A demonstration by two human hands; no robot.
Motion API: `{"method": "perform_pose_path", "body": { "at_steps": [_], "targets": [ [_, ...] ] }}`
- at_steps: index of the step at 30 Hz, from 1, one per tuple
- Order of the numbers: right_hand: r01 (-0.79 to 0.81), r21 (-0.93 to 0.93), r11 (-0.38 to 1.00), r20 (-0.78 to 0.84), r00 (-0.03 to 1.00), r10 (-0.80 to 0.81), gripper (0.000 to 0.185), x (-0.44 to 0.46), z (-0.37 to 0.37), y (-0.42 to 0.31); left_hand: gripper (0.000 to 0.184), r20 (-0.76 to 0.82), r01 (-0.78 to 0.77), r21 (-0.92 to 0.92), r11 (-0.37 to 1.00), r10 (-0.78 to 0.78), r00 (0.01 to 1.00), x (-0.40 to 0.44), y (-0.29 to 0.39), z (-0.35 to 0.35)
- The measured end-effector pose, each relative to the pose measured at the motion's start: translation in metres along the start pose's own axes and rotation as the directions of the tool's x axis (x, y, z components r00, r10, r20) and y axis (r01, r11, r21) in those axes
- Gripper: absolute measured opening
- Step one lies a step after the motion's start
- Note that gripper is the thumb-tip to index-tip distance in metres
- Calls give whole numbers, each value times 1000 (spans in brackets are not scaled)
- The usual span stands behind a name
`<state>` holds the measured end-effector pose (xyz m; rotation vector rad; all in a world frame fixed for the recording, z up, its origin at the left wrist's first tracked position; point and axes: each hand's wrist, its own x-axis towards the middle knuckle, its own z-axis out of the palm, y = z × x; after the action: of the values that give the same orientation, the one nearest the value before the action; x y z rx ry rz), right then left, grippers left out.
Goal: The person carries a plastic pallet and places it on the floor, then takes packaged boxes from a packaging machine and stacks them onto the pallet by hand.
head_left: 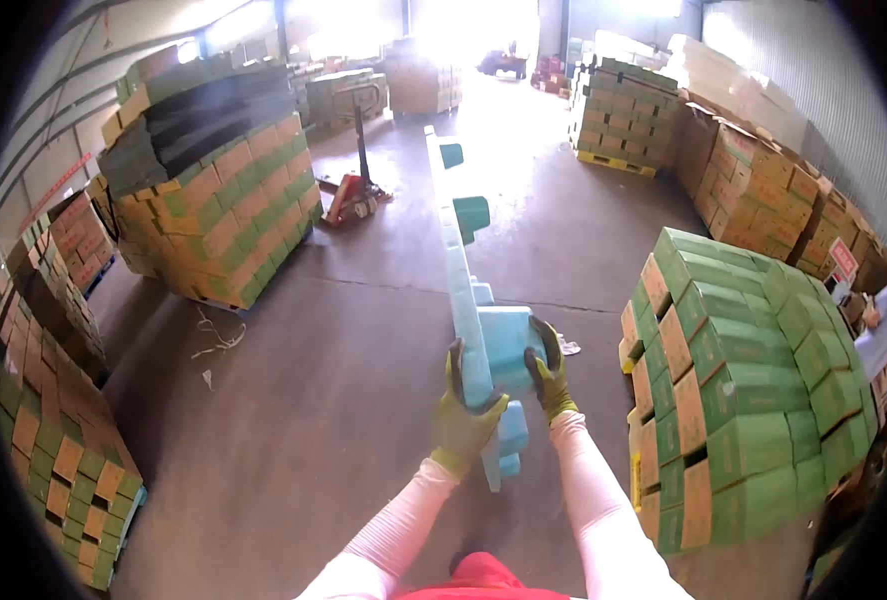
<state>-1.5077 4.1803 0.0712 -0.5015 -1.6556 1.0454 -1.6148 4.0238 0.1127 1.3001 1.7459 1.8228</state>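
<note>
Between the two grips is a light blue pallet [471, 335], tipped up on edge, its feet facing right. The left grip [471, 415] is curled snugly over the deck side; the right grip [550, 372] is bent firmly around a thick foot. Holding opposite faces probably steadies the narrow, upright load, and the foot likely gives the right fingers a solid handle. Whether the lower edge bears on the floor [303, 420], I cannot tell.

The pallet's long edge runs well ahead of the grips, so its far end likely needs the most room to swing. Floor spreads ahead and to the left, as far as the pallet jack [353, 200] and the tall carton stack [228, 210]. Right of the grips, the green carton stack [733, 390] stands nearer, leaving a tighter side. A white scrap [569, 345] lies beyond the right grip.
</note>
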Motion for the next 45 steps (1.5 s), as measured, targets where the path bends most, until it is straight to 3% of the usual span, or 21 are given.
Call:
{"method": "perform_pose_path", "body": {
  "at_steps": [3,9,12,16,17,18,20,24,25,26,27,29,32,33,34,37,38,40,41,43,45],
  "targets": [
    [-53,64,997,28,998,51,61,108,-14,72,100,-21,-57,101,993,59,998,102,-38,50],
    [-83,107,991,102,992,72,63,324,-25,212,96,-153,-97,28,995,100,983,324,-112,142],
    [-70,156,985,82,995,57,63,406,-24,279,99,-211,-193,184,964,230,950,419,-164,183],
    [-170,127,977,141,978,152,61,539,-35,356,94,-189,-48,50,998,56,980,554,-194,233],
    [-158,132,979,147,979,138,61,581,-42,366,93,-223,-83,95,992,103,969,595,-191,246],
    [-210,260,942,126,975,182,61,605,-42,394,93,-240,-119,148,982,152,959,620,-212,263],
    [-130,254,959,117,988,103,61,653,-45,452,93,-263,-194,213,957,248,933,682,-241,289],
    [-160,272,949,182,977,113,59,796,-43,511,92,-304,-152,132,980,186,934,822,-300,338],
    [-182,222,958,175,974,144,57,823,-47,550,92,-286,-87,78,993,106,952,845,-330,362],
    [-125,174,977,199,976,89,56,856,-46,552,90,-342,-89,-69,994,60,938,886,-304,362],
    [-38,160,986,216,976,2,56,898,-37,577,90,-365,-127,90,988,151,919,932,-316,368],
    [-65,176,982,208,978,27,57,952,-35,630,89,-350,-131,381,915,273,896,987,-361,390],
    [-112,231,966,224,973,59,57,1041,-40,726,89,-362,-107,355,929,242,900,1079,-426,443],
    [-98,225,969,238,970,43,57,1073,-26,733,89,-375,-97,367,925,242,895,1113,-431,439],
    [-85,223,971,250,968,27,57,1099,-18,750,89,-405,-108,243,964,202,892,1139,-439,444],
    [-62,222,973,289,957,-5,58,1201,10,811,87,-425,-58,293,954,184,886,1246,-471,453],
    [-102,230,968,313,949,25,59,1237,19,823,86,-461,-61,172,983,135,877,1281,-482,457],
    [-171,232,958,365,928,77,60,1285,17,860,86,-432,-39,333,942,189,882,1319,-513,479],
    [-110,321,941,359,933,-13,59,1323,34,876,87,-418,-76,420,905,267,868,1370,-517,469],
    [-23,213,977,436,897,-74,59,1392,58,912,86,-488,-39,343,939,214,846,1438,-545,472],
    [-97,210,973,460,888,-11,58,1471,89,914,84,-519,-25,349,937,216,827,1514,-545,463]
  ]
}}
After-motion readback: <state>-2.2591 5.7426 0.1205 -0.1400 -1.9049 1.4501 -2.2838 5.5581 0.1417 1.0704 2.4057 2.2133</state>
